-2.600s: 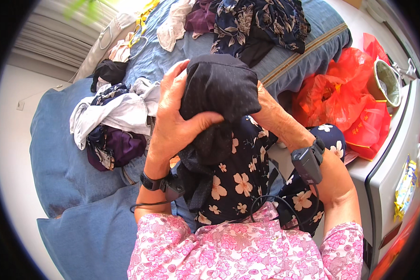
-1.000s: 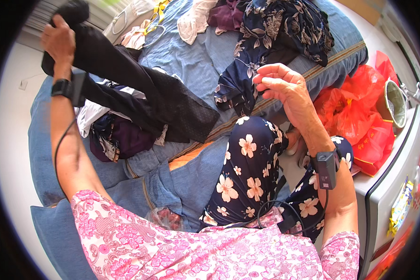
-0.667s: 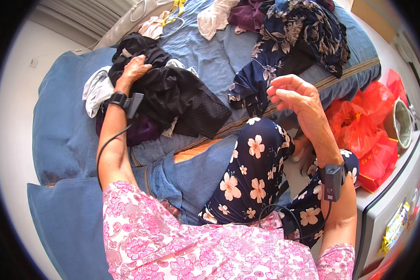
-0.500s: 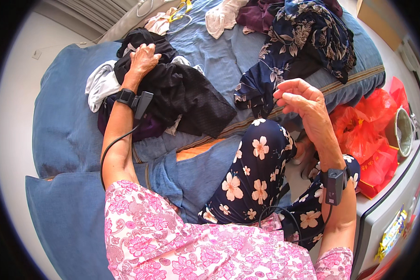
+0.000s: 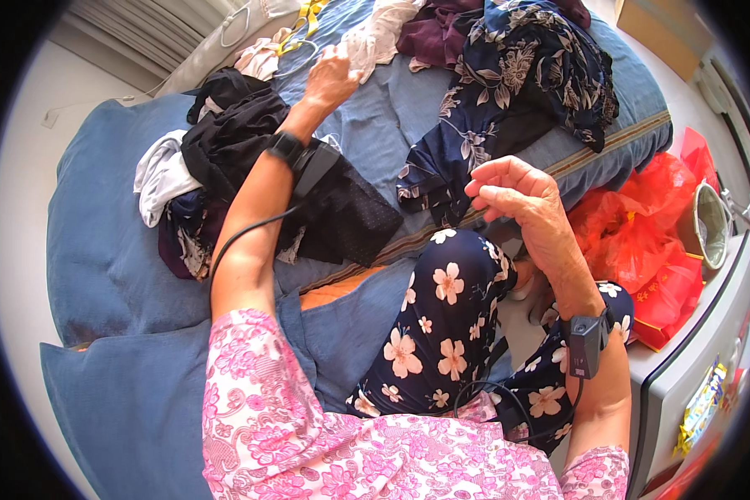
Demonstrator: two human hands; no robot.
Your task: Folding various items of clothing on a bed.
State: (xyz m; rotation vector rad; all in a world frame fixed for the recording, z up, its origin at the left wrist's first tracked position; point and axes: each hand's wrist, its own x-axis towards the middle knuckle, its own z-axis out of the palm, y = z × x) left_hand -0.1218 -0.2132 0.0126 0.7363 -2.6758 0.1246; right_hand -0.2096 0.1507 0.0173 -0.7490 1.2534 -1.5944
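Observation:
My left hand (image 5: 332, 79) is at the near left edge of a crumpled white garment (image 5: 381, 37) on the bed, its curled fingers closed on the cloth edge; the fingertips are partly hidden. Below my left forearm lies a pile with a black garment (image 5: 342, 212) and a white-grey cloth (image 5: 162, 175). My right hand (image 5: 521, 196) hangs above my right knee, fingers loosely bent and apart, holding nothing. Closest to it is a navy garment with pale leaf prints (image 5: 508, 71), which spreads toward the bed's edge. A dark purple garment (image 5: 433, 33) touches the white one.
A blue cover (image 5: 100, 250) lies over the bed. Beige cloth (image 5: 258, 60) and a yellow strap (image 5: 308, 18) lie at the far side. To the right are red plastic bags (image 5: 633, 225), a bin (image 5: 708, 225) and a grey-white cabinet (image 5: 683, 392). Cables run from both wrist devices.
My left hand has left the black garment and moved away and rightward to the white garment. My right hand keeps its pose. The whole view has shifted slightly.

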